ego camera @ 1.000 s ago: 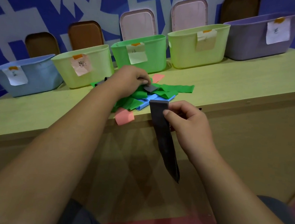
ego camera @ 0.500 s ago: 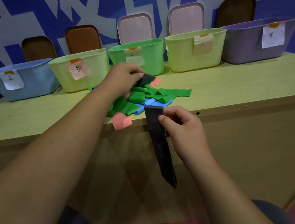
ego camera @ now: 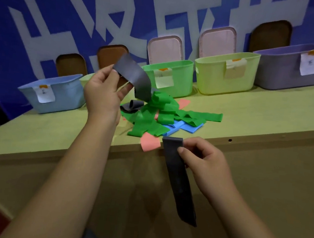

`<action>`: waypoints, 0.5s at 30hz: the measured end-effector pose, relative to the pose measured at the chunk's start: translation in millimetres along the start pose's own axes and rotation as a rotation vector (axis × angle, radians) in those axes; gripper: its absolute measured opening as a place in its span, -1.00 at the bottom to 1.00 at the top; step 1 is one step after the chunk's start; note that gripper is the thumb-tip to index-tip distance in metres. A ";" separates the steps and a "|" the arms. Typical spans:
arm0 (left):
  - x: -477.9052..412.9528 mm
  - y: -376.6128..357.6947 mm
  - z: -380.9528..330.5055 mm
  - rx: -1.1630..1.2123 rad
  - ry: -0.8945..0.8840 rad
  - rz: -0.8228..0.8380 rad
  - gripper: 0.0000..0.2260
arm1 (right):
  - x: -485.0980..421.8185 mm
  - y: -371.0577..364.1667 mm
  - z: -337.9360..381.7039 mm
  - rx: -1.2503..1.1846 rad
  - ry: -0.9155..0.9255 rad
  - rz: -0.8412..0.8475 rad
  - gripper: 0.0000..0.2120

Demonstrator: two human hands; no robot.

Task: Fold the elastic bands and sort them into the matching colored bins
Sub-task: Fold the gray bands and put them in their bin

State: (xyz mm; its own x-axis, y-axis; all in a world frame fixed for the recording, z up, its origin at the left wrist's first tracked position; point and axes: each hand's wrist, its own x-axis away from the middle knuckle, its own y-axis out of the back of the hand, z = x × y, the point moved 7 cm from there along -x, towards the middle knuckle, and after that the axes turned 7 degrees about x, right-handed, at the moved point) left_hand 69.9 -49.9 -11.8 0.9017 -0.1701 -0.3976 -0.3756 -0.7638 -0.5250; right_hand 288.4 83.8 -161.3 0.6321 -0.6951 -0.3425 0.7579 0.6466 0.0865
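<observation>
My left hand is raised above the table, pinching one end of a grey elastic band that arcs down to the pile. My right hand grips the top of a folded dark grey band that hangs down over the table's front edge. On the table lies a pile of green bands, with blue bands, pink bands and another crumpled grey band. Behind stand labelled bins: light blue, green, yellow-green and grey-purple.
Another yellow-green bin shows partly behind my left hand. Brown and pink lids lean on the blue wall behind the bins. The wooden table's front edge runs across the view, with its panel below.
My left hand has lifted a grey band up out of the pile, from table level to well above it. My right hand still holds the hanging dark band in the same place.
</observation>
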 end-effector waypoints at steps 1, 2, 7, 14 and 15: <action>6.2 5.2 -10.7 0.034 -0.011 -0.012 -0.88 | 1.2 -3.9 0.4 -0.002 0.008 0.014 -0.86; 11.6 10.1 -20.6 0.060 -0.021 -0.019 -0.89 | 2.6 -7.7 0.3 -0.010 0.011 0.027 -0.85; 33.4 27.6 -41.5 0.063 0.024 -0.005 -0.91 | 11.8 -24.7 -1.7 -0.021 0.018 0.108 -0.86; 54.4 56.2 -24.1 0.065 0.147 -0.006 -0.85 | 11.3 -49.9 -3.2 -0.032 0.093 0.196 -0.92; 58.4 59.9 -22.2 0.067 0.161 -0.016 -0.88 | 9.5 -50.9 -3.9 -0.027 0.107 0.183 -0.93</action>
State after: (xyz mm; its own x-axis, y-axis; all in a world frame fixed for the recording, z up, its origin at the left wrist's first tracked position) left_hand 104.8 -119.4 -49.8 0.9281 -0.2602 -0.2662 -0.3699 -0.7247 -0.5814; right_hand 255.2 45.5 -172.7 0.7371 -0.5290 -0.4205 0.6265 0.7682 0.1317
